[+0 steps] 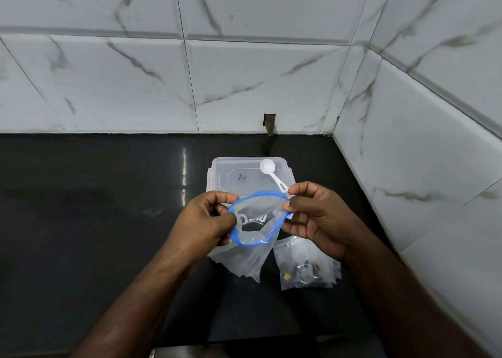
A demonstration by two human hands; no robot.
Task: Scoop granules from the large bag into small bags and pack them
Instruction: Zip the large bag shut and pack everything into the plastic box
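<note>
Bag-opening step: left hand (209, 216) and right hand (312, 211) pinch the blue-rimmed zip bag (254, 221) mouth apart (apparently empty). Next requires taking the white scoop (273, 174).

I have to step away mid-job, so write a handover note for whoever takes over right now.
Left hand: grip on the left rim of the small bag, held open.
Right hand: grip on the right rim, with the white scoop handle between its fingers.
Clear lidded box behind; filled bags on the counter, lower right.
Done: some bags packed.
Left: fill and seal this empty one. Large bag not visible.
</note>
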